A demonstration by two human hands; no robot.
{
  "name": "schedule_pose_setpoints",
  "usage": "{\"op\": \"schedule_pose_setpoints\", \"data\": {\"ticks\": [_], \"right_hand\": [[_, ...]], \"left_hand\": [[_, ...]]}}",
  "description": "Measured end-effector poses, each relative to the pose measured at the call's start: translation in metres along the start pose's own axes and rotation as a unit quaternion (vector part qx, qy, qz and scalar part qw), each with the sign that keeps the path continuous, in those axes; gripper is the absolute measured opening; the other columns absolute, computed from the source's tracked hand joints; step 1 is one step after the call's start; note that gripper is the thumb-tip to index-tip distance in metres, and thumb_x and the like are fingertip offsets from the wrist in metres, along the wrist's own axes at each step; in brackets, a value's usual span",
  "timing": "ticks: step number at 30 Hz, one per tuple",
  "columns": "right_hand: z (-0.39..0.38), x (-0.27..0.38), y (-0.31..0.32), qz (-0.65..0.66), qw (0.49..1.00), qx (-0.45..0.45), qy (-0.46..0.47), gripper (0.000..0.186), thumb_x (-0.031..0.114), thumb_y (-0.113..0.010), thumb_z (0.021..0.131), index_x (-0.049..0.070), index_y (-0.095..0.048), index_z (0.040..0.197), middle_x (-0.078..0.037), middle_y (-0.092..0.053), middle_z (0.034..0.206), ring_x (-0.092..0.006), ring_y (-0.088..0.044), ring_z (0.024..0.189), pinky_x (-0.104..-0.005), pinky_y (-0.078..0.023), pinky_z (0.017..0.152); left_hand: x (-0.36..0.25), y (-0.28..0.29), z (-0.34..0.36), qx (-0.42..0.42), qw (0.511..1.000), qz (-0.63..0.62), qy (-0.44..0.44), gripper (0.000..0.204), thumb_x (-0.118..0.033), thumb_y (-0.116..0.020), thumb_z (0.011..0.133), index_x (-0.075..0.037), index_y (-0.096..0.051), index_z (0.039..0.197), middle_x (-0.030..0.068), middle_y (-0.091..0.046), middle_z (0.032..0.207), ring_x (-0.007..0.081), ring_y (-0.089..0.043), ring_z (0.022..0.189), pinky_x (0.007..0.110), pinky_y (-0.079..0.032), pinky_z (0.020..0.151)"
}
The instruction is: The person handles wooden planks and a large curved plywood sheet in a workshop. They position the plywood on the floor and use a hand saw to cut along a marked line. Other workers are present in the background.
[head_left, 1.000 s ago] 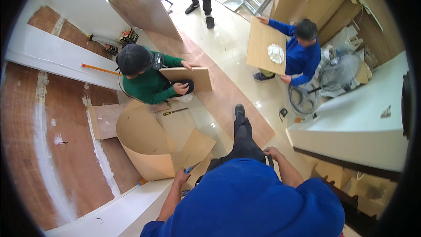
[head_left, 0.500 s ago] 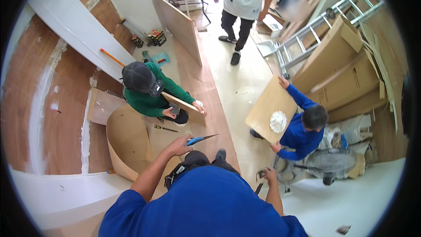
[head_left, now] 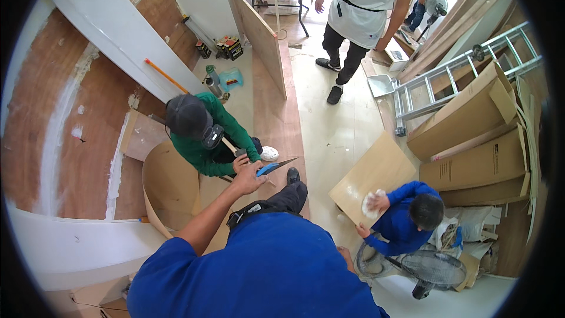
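My left hand [head_left: 250, 181] is closed around the blue handle of a pointed hand tool [head_left: 269, 168] with a dark, tapering blade, possibly a small saw. It is held out in front of me, close to the hands of a co-worker in green [head_left: 222, 122]. That co-worker holds a small tool [head_left: 232, 146]; its kind is unclear. Only a sliver of my right hand [head_left: 345, 255] shows beside my blue shirt, its fingers hidden. To the right, a co-worker in blue [head_left: 406, 212] presses one hand on a white wad [head_left: 372, 204] on a plywood board [head_left: 376, 171].
A curved sheet [head_left: 170, 179] stands at left. A wooden panel [head_left: 259, 41] leans upright ahead, near a person in a white jersey [head_left: 359, 17]. At right are a ladder [head_left: 450, 82], flattened cardboard [head_left: 471, 135] and a fan [head_left: 434, 268].
My left hand has moved forward and right with the pointed tool. My right hand has drawn in behind my body. The blue-clad co-worker's hand has moved onto the white wad.
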State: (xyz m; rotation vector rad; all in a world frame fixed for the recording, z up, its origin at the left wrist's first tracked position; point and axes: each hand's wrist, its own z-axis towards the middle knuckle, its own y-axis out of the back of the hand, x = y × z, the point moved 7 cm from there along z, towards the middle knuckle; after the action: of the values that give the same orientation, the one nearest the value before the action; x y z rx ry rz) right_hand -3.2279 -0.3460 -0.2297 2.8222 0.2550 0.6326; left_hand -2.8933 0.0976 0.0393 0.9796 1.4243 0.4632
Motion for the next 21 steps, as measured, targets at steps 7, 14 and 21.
{"op": "schedule_pose_setpoints", "data": {"ticks": [7, 14, 21], "right_hand": [[0.068, 0.109, 0.064, 0.124, 0.992, -0.025, 0.024, 0.018, 0.021, -0.065, 0.096, 0.007, -0.072, 0.105, -0.006, -0.07, 0.087, -0.0184, -0.068, 0.068, -0.0322, -0.051, 0.054], [0.121, 0.268, 0.136, 0.111, 0.985, -0.108, 0.082, 0.033, 0.023, -0.066, 0.097, 0.007, -0.068, 0.125, -0.005, -0.072, 0.102, -0.0168, -0.069, 0.081, -0.0317, -0.053, 0.066], [0.164, 0.36, 0.148, -0.013, 0.997, -0.041, 0.067, 0.03, 0.023, -0.07, 0.094, 0.002, -0.073, 0.114, -0.009, -0.072, 0.089, -0.0183, -0.069, 0.073, -0.0296, -0.05, 0.056]], "left_hand": [[0.025, 0.028, 0.117, 0.054, 0.987, -0.048, 0.145, 0.048, -0.029, -0.075, 0.087, -0.003, -0.067, 0.126, 0.0243, -0.073, 0.11, 0.0396, -0.072, 0.104, 0.048, -0.055, 0.092], [0.034, 0.07, 0.214, 0.02, 0.991, -0.052, 0.125, 0.042, -0.025, -0.075, 0.087, -0.001, -0.068, 0.12, 0.0252, -0.073, 0.103, 0.0404, -0.072, 0.097, 0.046, -0.055, 0.087], [0.064, 0.077, 0.282, -0.033, 0.977, -0.106, 0.182, 0.042, -0.028, -0.076, 0.088, -0.001, -0.068, 0.119, 0.0238, -0.074, 0.1, 0.0388, -0.073, 0.094, 0.045, -0.056, 0.086]]}}
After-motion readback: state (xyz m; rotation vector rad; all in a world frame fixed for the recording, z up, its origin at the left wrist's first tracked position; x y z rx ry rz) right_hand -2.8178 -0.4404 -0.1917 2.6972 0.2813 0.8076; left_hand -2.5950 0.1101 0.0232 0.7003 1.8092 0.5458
